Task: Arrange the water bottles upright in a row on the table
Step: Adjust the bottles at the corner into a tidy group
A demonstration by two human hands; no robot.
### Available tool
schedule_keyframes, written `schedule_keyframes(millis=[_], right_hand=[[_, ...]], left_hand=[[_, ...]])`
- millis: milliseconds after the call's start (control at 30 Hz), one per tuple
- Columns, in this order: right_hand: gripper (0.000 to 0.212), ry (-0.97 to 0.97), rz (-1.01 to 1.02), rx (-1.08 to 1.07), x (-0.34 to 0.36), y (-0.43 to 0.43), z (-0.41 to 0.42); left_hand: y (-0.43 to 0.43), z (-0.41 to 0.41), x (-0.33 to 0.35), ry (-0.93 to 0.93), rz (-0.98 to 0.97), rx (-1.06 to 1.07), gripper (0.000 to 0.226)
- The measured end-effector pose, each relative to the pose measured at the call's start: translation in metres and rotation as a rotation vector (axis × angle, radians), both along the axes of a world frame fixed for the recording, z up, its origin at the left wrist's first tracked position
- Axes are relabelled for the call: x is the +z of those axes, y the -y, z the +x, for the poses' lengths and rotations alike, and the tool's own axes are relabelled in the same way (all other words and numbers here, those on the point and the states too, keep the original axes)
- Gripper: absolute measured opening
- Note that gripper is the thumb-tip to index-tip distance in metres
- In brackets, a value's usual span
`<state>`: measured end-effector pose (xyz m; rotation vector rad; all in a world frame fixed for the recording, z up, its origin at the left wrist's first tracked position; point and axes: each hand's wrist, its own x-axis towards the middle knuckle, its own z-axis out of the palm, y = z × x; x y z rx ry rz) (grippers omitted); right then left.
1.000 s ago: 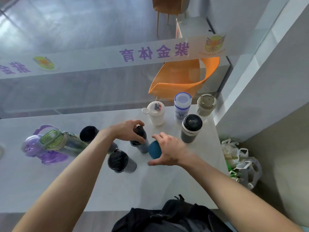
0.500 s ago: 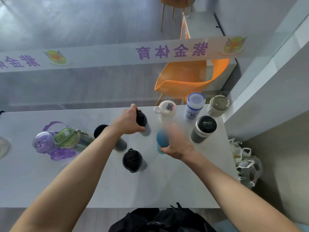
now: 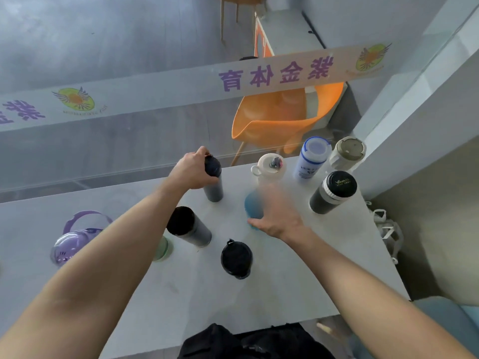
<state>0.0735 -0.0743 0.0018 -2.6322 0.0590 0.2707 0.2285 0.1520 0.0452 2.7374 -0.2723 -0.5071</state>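
On the table [image 3: 272, 294], left hand [image 3: 193, 172] grips a dark bottle [image 3: 213, 181]; right hand [image 3: 278, 216] (blurred) clasps the blue bottle [image 3: 252, 206].

Soft daylight; right hand [image 3: 278, 216] motion-blurred; edges warped.

Ten bottles on my table [image 3: 285, 294], two hands among them.

I count four dark ones, two white ones at the far right, and one each of beige [image 3: 348, 152], blue [image 3: 252, 207], purple [image 3: 70, 244] and green [image 3: 162, 248]; the green one is mostly hidden by my left arm.
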Motion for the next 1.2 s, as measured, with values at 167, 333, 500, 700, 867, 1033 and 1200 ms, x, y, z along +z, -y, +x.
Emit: schedule_keyframes(millis=[167,333,500,700,867,1033,1200], right_hand=[[0.085,0.001,-0.012,-0.021,-0.001,-0.004,0.0],[0.092,0.002,0.02,-0.05,0.001,-0.005,0.01],[0.093,-0.048,0.145,-0.037,0.001,-0.018,0.024],[0.084,-0.048,0.143,0.021,-0.002,-0.024,0.031],[0.082,0.001,0.13,0.028,0.008,-0.034,0.051],[0.081,0.074,0.062,0.041,0.028,-0.042,0.088],[0.082,-0.047,-0.002,0.079,0.027,-0.048,0.112]], left_hand=[[-0.016,0.003,0.001,-0.094,0.024,-0.13,0.102],[-0.024,0.002,-0.004,-0.01,0.028,-0.183,0.103],[-0.038,0.004,-0.004,0.05,0.045,-0.183,0.098],[-0.051,0.006,-0.007,0.049,0.023,-0.168,0.097],[-0.048,0.006,-0.008,0.064,0.023,-0.163,0.097],[-0.048,0.007,-0.001,0.091,0.048,-0.145,0.093],[-0.061,0.002,-0.008,0.064,0.051,-0.098,0.093]])
